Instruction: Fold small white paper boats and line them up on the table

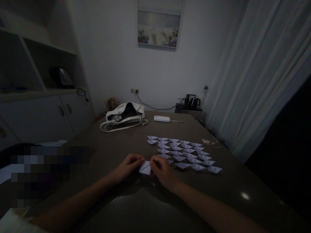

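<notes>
Between my hands is a small folded white paper (145, 169), squarish, with a crease or flap edge running across it. My left hand (130, 165) pinches its upper left edge with thumb and finger. On the other side, my right hand (161, 168) is closed on the paper's right corner, its fingers curled. Just beyond and to the right, several folded paper boats (182, 165) lie in rows on the dark table (116, 200). The nearest boats are partly hidden behind my right hand.
A white handbag (123, 116) lies at the far left of the table, with a white power bank (161, 119) and short cable to its right. Paper scraps (210, 141) lie near the right edge. A pale curtain (245, 81) hangs along the right side.
</notes>
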A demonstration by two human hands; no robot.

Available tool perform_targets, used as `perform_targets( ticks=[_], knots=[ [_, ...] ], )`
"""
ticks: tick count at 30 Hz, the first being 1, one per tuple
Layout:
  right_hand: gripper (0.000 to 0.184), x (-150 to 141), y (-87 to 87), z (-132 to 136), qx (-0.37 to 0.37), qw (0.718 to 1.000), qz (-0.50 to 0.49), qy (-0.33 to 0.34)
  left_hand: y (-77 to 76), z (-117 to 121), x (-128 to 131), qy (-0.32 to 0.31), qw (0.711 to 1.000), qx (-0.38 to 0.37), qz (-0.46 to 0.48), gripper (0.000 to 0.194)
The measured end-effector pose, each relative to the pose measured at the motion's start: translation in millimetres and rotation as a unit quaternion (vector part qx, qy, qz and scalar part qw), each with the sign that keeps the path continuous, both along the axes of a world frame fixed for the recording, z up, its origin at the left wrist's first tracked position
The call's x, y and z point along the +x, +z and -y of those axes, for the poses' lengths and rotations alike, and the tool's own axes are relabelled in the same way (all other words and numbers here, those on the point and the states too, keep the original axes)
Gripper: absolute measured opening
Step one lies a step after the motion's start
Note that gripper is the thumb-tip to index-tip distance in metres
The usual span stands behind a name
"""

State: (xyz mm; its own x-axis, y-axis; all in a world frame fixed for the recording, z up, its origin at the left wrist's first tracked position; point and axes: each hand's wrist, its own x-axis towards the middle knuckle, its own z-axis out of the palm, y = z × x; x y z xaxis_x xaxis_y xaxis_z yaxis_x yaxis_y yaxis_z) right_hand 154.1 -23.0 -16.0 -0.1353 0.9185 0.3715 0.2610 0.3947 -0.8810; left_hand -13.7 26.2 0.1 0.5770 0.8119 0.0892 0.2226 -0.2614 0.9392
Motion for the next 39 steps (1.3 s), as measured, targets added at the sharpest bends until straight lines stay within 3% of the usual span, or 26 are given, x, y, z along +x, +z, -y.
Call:
perform_targets(
  ticks=[10,18,29,39],
  knots=[
    [0.026,1.3,0.1,-1.0,0.037,0.999,0.01,-0.021,0.1,1.7,1.1,-0.022,1.0,-0.013,0.003,0.039],
    [0.025,-0.5,-1.7,-2.0,-0.046,0.997,-0.043,0.039,3.8,2.6,0.9,0.005,1.0,-0.011,0.0,0.041],
    [0.027,0.4,-0.1,-0.6,-0.041,0.998,-0.038,0.036,-5.1,-1.1,-0.7,-0.005,1.0,-0.016,0.01,0.039],
    [0.027,0.8,-3.0,-4.8,-0.066,0.993,-0.074,0.061,-2.3,-0.1,-0.6,-0.029,0.999,-0.012,0.014,0.04]
  ],
)
